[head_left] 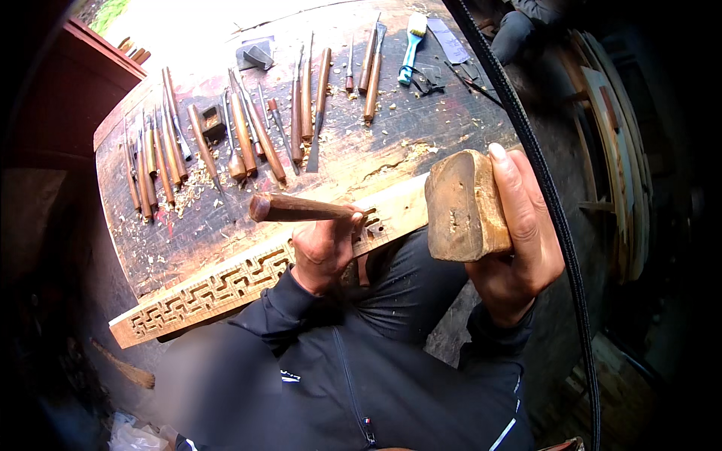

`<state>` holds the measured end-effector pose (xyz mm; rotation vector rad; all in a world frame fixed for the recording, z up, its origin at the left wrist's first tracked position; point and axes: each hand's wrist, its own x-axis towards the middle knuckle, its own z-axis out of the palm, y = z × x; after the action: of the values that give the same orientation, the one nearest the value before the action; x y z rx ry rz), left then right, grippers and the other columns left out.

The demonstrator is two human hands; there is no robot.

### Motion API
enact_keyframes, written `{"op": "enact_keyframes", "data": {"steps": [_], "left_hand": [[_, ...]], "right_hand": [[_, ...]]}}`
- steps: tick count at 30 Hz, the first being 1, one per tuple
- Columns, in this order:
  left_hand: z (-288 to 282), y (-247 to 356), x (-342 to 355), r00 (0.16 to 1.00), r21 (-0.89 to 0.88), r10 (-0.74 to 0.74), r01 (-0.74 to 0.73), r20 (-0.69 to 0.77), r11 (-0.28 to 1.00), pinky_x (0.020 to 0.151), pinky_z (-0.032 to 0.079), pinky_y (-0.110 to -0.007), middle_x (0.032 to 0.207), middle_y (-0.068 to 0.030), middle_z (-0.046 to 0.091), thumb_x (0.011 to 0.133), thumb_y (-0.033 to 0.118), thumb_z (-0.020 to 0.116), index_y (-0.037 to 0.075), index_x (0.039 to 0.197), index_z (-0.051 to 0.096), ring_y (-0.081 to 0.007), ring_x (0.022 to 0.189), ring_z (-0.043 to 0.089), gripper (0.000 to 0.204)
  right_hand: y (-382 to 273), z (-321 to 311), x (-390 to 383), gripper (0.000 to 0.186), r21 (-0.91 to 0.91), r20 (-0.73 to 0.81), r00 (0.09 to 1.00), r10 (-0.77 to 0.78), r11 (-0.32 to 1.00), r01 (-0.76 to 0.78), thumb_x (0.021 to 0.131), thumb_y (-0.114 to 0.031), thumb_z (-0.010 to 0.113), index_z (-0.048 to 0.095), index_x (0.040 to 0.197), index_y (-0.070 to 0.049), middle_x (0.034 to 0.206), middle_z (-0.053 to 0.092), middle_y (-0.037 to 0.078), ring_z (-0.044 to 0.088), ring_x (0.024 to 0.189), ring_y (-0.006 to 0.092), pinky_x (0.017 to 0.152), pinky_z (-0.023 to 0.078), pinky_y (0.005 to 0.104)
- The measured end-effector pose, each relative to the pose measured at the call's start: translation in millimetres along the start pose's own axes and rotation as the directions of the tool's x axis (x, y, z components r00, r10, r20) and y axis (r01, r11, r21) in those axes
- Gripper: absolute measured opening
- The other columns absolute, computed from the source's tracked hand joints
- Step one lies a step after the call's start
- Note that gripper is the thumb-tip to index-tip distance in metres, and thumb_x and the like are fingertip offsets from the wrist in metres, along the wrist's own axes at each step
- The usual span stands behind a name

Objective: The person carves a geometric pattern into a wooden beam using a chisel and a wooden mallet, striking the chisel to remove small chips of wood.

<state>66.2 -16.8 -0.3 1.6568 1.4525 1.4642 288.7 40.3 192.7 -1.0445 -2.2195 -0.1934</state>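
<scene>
A long pale wooden board (406,203) lies slantwise along the near edge of the workbench, with a cut fretwork pattern over its left stretch. My left hand (323,252) is closed around a carving chisel (308,209), whose brown wooden handle leans to the left above the board. The chisel's tip is at the cut marks right of the hand, and its exact contact is hard to see. Raised over the board's right end, a worn wooden block used like a mallet (460,207) is gripped by my right hand (526,240); its fingers wrap the block's far right side.
Several carving chisels (241,113) lie spread over the dark, chip-strewn workbench (391,139). A blue brush (410,49) is at the back. A black cord (538,161) hangs down in front on the right. Boards (609,143) lean at the right; a person (519,34) sits beyond.
</scene>
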Motion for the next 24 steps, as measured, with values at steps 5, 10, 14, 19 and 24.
{"op": "enact_keyframes", "data": {"steps": [5, 10, 14, 19, 24], "left_hand": [[2, -2, 2, 0.997, 0.044, 0.079, -0.079, -0.002, 0.996, 0.071, 0.063, -0.043, 0.097, -0.0143, 0.082, 0.098, -0.003, 0.082, 0.0, 0.116, 0.075, -0.0333, 0.081, 0.081, 0.019], [2, 6, 13, 0.943, 0.277, 0.332, -0.32, 0.003, 0.906, 0.067, 0.061, -0.044, 0.089, -0.0141, 0.078, 0.094, 0.001, 0.087, 0.002, 0.119, 0.077, -0.0344, 0.075, 0.077, 0.026], [4, 4, 14, 0.954, 0.294, 0.294, -0.298, 0.059, 0.908, 0.056, 0.054, -0.045, 0.072, -0.011, 0.063, 0.093, 0.0, 0.084, 0.002, 0.126, 0.075, -0.0302, 0.059, 0.068, 0.034], [8, 6, 20, 0.919, 0.26, 0.389, -0.391, 0.061, 0.883, 0.058, 0.053, -0.044, 0.071, -0.0094, 0.062, 0.089, -0.008, 0.072, 0.005, 0.111, 0.072, -0.029, 0.06, 0.067, 0.026], [6, 6, 16, 0.905, 0.319, 0.416, -0.421, 0.089, 0.849, 0.061, 0.055, -0.043, 0.073, -0.009, 0.064, 0.089, -0.006, 0.073, 0.005, 0.111, 0.072, -0.0284, 0.063, 0.068, 0.025]], "right_hand": [[0, -4, 5, 0.071, -0.012, 0.001, 1.0, -0.021, 1.0, 0.021, 0.085, -0.007, 0.097, 0.071, 0.15, 0.004, 0.139, 0.08, 0.026, 0.078, 0.131, 0.0428, 0.114, 0.061, 0.0485], [0, -16, 22, 0.07, -0.051, 0.049, 0.995, -0.087, 0.995, 0.09, 0.083, -0.008, 0.096, 0.072, 0.148, 0.005, 0.139, 0.081, 0.025, 0.08, 0.126, 0.0418, 0.111, 0.063, 0.0472], [9, -23, 42, 0.072, -0.081, 0.025, 0.976, -0.217, 0.973, 0.218, 0.082, -0.012, 0.098, 0.073, 0.148, 0.005, 0.137, 0.081, 0.025, 0.081, 0.122, 0.0406, 0.108, 0.064, 0.046], [2, -32, 60, 0.064, -0.02, -0.035, 0.968, -0.248, 0.969, 0.247, 0.085, -0.011, 0.094, 0.076, 0.144, 0.004, 0.131, 0.082, 0.025, 0.082, 0.118, 0.04, 0.105, 0.065, 0.0453], [-12, -10, 53, 0.051, -0.093, -0.056, 0.959, -0.278, 0.958, 0.272, 0.087, -0.002, 0.084, 0.082, 0.138, 0.0, 0.118, 0.081, 0.024, 0.082, 0.11, 0.0372, 0.1, 0.066, 0.0459]]}}
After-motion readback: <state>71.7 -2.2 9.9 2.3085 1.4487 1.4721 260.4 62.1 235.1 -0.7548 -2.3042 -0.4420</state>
